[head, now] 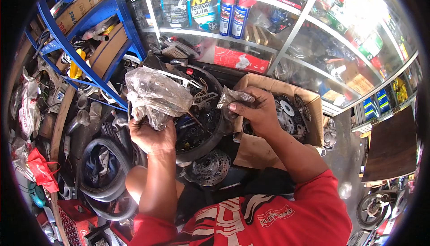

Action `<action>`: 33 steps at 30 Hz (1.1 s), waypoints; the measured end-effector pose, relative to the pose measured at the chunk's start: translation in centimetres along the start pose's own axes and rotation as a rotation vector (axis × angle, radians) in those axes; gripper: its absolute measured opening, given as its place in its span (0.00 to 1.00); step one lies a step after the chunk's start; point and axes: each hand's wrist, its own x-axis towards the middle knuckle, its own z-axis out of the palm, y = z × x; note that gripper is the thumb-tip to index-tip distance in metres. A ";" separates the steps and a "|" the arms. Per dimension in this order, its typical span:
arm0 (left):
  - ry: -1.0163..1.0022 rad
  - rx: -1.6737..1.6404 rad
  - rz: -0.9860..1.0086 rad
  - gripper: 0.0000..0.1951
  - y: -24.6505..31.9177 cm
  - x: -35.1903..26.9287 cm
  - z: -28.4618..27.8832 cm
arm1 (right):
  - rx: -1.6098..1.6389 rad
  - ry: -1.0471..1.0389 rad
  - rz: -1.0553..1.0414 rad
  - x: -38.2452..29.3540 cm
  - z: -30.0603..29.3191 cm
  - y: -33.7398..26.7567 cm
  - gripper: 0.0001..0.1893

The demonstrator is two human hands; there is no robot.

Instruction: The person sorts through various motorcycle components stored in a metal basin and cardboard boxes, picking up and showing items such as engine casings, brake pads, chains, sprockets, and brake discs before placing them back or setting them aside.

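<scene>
A crumpled clear plastic bag (161,93), dirty and bulging with contents I cannot make out, rests in my left hand (154,136) at centre left. Its knotted end hangs over my fingers. My right hand (257,110), to the right, pinches a smaller, greyish piece of plastic wrap (235,98) between thumb and fingers. Under and between both hands lies a round black tub (215,136) full of small dark metal parts and wires. Just right of it, partly behind my right hand and forearm, is an open cardboard box (314,125) holding sprockets and discs.
A drilled brake disc (210,168) lies below the tub. Black tyre tubes (104,195) are at the lower left, near a red crate (75,219). A blue metal shelf (114,34) stands at the upper left. A glass display case (285,47) runs across the back.
</scene>
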 end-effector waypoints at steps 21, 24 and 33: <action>-0.101 -0.004 -0.024 0.29 0.3 0.3 -0.9 | -0.005 0.275 -0.202 2.0 -4.7 -1.5 0.09; -0.046 -0.022 -0.044 0.27 0.3 0.3 -1.0 | -0.293 0.286 -0.101 3.2 -9.0 -1.3 0.11; -0.145 -0.009 -0.128 0.25 -0.8 -0.7 0.1 | -1.064 -0.218 -0.202 1.6 -7.0 3.3 0.18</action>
